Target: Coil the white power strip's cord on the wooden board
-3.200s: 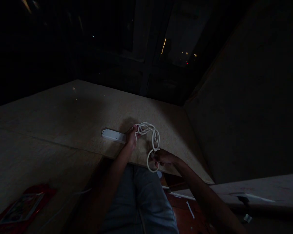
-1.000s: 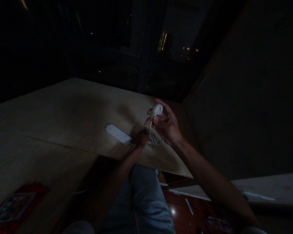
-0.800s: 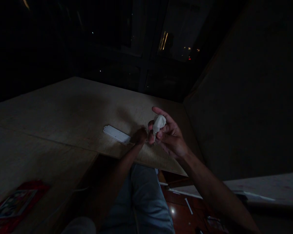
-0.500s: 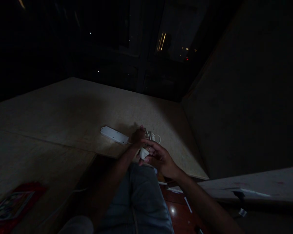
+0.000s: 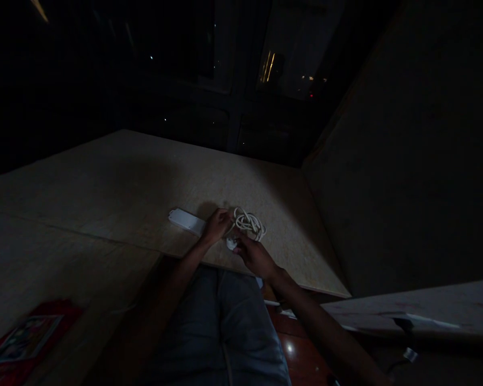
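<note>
A white power strip point(image 5: 186, 221) lies on the pale tabletop, its right end hidden behind my left hand point(image 5: 218, 225). The fingers of that hand are pinched together around the white cord point(image 5: 249, 223), near the left side of its loose coil. My right hand point(image 5: 258, 258) grips the white plug point(image 5: 231, 244) between thumb and fingers, just above the near edge of the table. The coil rests on the tabletop beyond both hands. Dim light blurs the exact finger contact.
The pale tabletop point(image 5: 145, 182) runs back to a dark window. A dark wall panel point(image 5: 406, 177) rises at the right. On the left lies a red package point(image 5: 32, 340). My legs point(image 5: 225, 327) are under the near edge, above a reddish floor point(image 5: 301, 348).
My hands have moved apart: the left went up and left, the right slightly up and left, lowering the plug toward the table. The coil, partly covered before, now shows on the tabletop.
</note>
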Demonstrator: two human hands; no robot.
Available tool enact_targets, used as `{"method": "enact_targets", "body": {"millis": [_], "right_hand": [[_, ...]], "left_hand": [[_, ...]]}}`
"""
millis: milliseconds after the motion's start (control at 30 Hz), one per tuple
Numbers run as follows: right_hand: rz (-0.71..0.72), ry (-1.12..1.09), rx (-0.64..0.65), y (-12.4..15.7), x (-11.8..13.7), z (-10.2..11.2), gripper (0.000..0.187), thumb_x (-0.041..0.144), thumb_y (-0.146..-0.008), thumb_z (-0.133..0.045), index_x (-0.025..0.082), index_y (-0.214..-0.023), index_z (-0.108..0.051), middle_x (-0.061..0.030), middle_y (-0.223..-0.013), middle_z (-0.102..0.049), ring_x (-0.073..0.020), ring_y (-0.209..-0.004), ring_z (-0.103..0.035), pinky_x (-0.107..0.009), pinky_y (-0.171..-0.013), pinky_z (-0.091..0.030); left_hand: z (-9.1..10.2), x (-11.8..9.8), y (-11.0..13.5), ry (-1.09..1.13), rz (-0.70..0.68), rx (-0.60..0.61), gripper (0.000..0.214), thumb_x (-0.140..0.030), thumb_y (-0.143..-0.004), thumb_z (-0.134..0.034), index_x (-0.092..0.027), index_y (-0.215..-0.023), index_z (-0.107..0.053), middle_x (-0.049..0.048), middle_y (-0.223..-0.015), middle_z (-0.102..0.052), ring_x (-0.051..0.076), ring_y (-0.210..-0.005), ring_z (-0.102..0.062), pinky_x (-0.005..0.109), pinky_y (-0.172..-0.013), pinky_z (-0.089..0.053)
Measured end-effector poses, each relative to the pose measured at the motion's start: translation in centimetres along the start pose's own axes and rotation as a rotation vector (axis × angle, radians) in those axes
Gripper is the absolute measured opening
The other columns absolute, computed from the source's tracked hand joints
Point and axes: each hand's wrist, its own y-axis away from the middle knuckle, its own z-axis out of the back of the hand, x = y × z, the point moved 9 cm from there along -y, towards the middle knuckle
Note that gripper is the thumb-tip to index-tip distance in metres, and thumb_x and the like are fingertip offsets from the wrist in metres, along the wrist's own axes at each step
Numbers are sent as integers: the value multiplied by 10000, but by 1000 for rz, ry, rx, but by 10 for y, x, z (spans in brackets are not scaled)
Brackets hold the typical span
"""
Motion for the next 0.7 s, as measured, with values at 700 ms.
{"method": "enact_targets", "body": {"millis": [700], "right_hand": [[57, 483, -234, 30, -54, -8, 246, 184, -949, -510, 171, -1161, -633, -131, -1032, -732, -257, -912, -673, -389, -845, -534]], "left_hand": [[-10, -17, 46, -603, -280, 114, 150, -158, -700, -703, -242, -812, -650, 98, -829, -645, 356, -1113, -552, 498, -1094, -308]]}}
